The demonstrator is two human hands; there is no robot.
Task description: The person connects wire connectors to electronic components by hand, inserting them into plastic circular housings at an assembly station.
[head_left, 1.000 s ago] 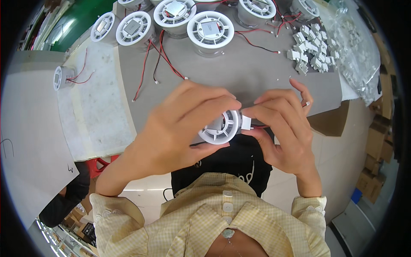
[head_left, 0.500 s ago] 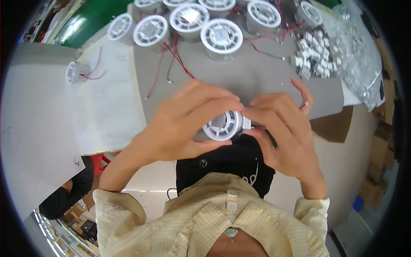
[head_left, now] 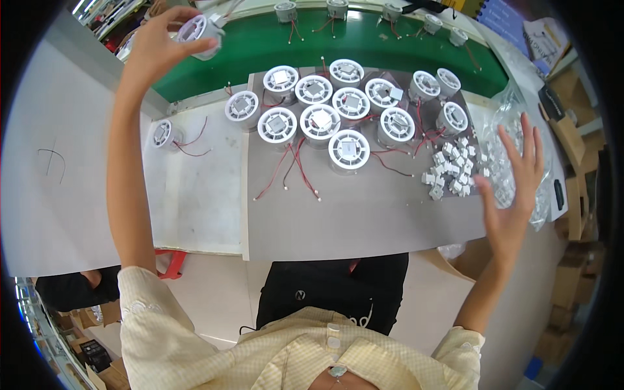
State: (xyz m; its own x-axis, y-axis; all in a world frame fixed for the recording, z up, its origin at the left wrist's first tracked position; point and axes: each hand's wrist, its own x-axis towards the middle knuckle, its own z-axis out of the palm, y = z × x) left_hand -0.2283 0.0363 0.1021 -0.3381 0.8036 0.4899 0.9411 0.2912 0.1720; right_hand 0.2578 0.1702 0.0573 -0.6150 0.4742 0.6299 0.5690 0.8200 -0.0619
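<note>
At the far left my left hand [head_left: 158, 51] is raised over the end of the green belt [head_left: 237, 57], fingers closed round a white round unit with a slotted rim [head_left: 197, 30]. A small white piece and wires show at that unit's side. My right hand [head_left: 513, 195] is in the air on the right with its fingers spread and nothing in them. Beside it lies a heap of small white connectors [head_left: 450, 170]. Several similar round units, some with red wires, stand together on the grey board [head_left: 357, 221]; one is this front unit [head_left: 349, 151].
Another round unit [head_left: 164, 134] rests on the white tabletop [head_left: 195, 214] at left. A clear plastic bag [head_left: 499, 130] lies at the right, with cardboard boxes [head_left: 575, 208] beyond. More units stand along the belt's far side. A person's dark sleeve [head_left: 65, 294] shows lower left.
My left hand has carried the round unit from in front of me to the far left. The right hand has let go of it, moved right and spread its fingers.
</note>
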